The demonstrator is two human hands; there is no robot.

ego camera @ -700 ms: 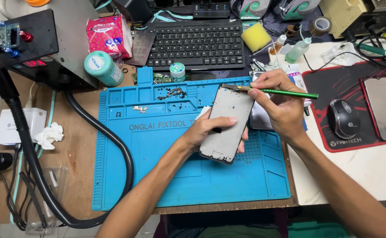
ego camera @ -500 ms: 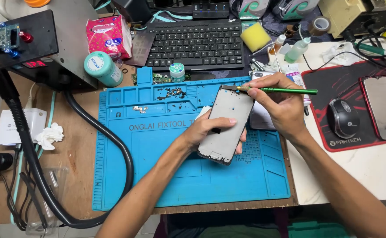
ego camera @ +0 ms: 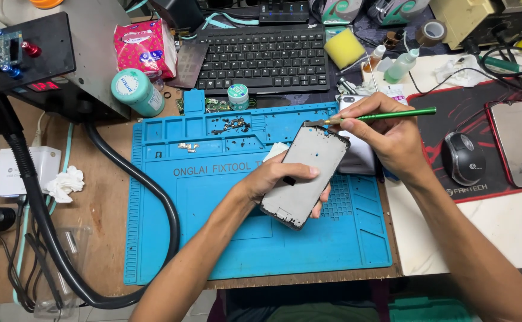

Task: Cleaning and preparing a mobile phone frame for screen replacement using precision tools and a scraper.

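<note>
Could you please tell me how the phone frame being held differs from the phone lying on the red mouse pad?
The phone frame is gripped by the left hand over the blue mat, tilted; the phone lies flat and untouched. The frame shows a matt grey inner face; the phone's face is glossy and reflective. Both are slim rectangles.

Both forearms are bare, no sleeves in sight. The left hand (ego camera: 271, 177) and right hand (ego camera: 386, 134) wear no gloves, rings, or watch.
</note>
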